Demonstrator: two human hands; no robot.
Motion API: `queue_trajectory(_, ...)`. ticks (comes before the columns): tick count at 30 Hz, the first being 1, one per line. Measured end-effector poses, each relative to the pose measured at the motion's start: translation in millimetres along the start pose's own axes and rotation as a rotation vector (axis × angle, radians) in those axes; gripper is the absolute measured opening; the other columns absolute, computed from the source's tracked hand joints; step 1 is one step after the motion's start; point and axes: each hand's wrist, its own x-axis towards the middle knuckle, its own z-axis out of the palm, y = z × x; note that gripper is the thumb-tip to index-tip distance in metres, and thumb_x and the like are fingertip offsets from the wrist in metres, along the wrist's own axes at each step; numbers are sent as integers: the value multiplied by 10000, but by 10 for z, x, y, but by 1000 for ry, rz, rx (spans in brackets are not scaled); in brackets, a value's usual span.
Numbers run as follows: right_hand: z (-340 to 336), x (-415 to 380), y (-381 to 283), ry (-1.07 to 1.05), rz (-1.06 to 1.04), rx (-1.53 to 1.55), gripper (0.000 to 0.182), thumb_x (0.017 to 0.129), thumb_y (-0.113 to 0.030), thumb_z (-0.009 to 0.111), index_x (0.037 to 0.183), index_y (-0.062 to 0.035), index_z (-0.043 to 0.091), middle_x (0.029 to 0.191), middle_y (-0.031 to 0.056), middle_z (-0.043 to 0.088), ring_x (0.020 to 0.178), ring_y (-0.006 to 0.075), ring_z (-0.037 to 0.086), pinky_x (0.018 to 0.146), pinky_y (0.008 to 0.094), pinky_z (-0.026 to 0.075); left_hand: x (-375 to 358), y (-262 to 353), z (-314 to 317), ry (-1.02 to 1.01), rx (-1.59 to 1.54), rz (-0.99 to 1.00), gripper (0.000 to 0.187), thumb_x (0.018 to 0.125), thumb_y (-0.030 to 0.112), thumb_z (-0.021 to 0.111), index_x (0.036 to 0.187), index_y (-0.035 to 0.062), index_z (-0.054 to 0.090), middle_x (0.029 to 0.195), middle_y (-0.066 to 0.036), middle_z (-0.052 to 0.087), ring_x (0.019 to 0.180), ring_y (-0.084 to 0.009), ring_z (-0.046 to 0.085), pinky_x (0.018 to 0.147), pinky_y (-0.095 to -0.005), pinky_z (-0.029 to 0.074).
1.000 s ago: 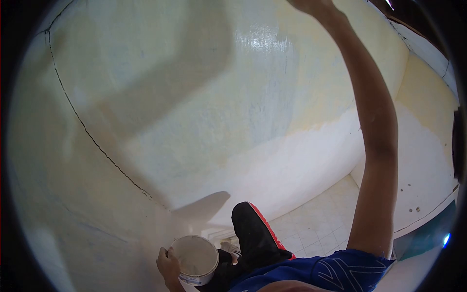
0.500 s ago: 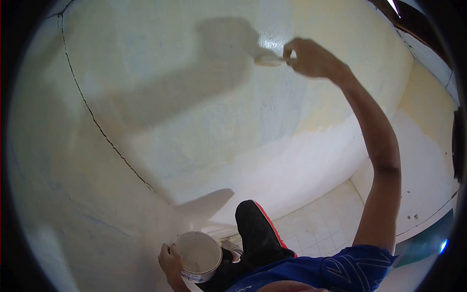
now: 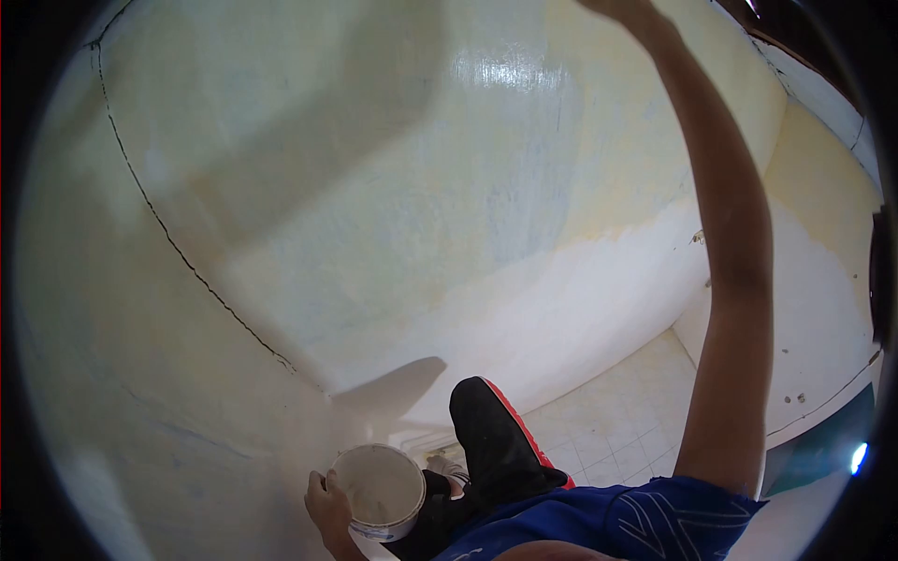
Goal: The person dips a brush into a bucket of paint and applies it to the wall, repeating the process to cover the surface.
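At the bottom, my left hand (image 3: 327, 503) grips the rim of a white bucket (image 3: 379, 493), with fingers over its left edge. Pale material coats the inside of the bucket. My right arm stretches up along the right side, and only the wrist and part of my right hand (image 3: 613, 6) show at the top edge. Its fingers and anything in them are out of frame. The wall (image 3: 402, 215) before me is pale green and yellow above and white lower down, with a wet, shiny patch near the top.
A long dark crack (image 3: 164, 224) runs down the wall at the left. My bent knee (image 3: 491, 421) in black trousers is beside the bucket. Light floor tiles (image 3: 608, 425) show beyond it. A side wall (image 3: 818, 280) stands at the right.
My right hand has moved up and mostly out of view, along with the brush it held against the wall. My left hand and the bucket stay nearly in place.
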Motion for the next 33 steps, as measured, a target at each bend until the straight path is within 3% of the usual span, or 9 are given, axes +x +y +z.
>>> queue_trajectory(4,790,-1234,367,46,-134,181,238,1025,-226,522,1114,-35,633,857,272,663,785,482,651,664,532,514,13,10,-23,-32,26,9,316,990,277,567,867,-13,533,764,-250,623,763,-492,608,709,-571,435)
queue_trajectory(11,492,-2328,358,-666,183,242,251,938,-121,627,1171,-30,641,926,253,712,819,416,701,745,472,539,27,96,-95,-61,92,26,283,1006,265,541,901,2,535,790,-269,638,819,-509,626,726,-586,442)
queue_trajectory(13,341,-2002,479,-815,278,257,238,938,-164,672,1138,-37,687,758,80,668,652,147,562,631,354,444,29,76,-104,-68,89,55,287,1006,262,539,897,-3,538,795,-270,640,818,-511,623,718,-581,444)
queue_trajectory(19,51,-463,778,-597,99,163,179,925,-169,661,1081,-117,730,687,-8,543,482,51,354,385,249,286,50,-5,-22,-53,98,81,302,999,257,542,878,-19,551,804,-273,636,796,-515,604,719,-571,439)
queue_trajectory(20,66,-255,991,-445,28,150,228,982,-219,592,1131,-94,710,727,90,638,464,167,499,413,328,394,55,32,-33,-48,102,86,302,999,257,542,878,-19,551,804,-273,636,796,-515,604,719,-571,439)
queue_trajectory(21,-76,-58,793,-235,-56,4,233,932,-169,624,1092,-10,683,1048,271,688,984,371,686,850,451,526,32,66,-45,-44,97,87,304,997,257,543,874,-21,552,803,-273,635,793,-513,602,721,-568,439)
queue_trajectory(29,403,-521,765,62,-15,28,193,929,-132,637,1056,2,692,962,253,717,897,397,698,786,481,535,32,149,-39,-77,64,52,314,994,259,541,866,-28,550,810,-273,630,796,-505,597,722,-563,433)
queue_trajectory(30,703,-859,846,180,-228,67,294,1030,-281,521,1167,-66,668,819,227,692,601,378,645,523,441,487,28,166,-58,-69,68,65,312,993,256,539,866,-29,548,806,-273,628,792,-506,595,719,-565,429)
queue_trajectory(33,892,-1921,682,-82,52,218,226,1015,-174,540,1179,-46,630,842,276,671,798,466,665,678,483,519,25,51,-52,-42,59,74,310,994,252,538,864,-29,544,801,-273,624,784,-508,590,713,-569,421)
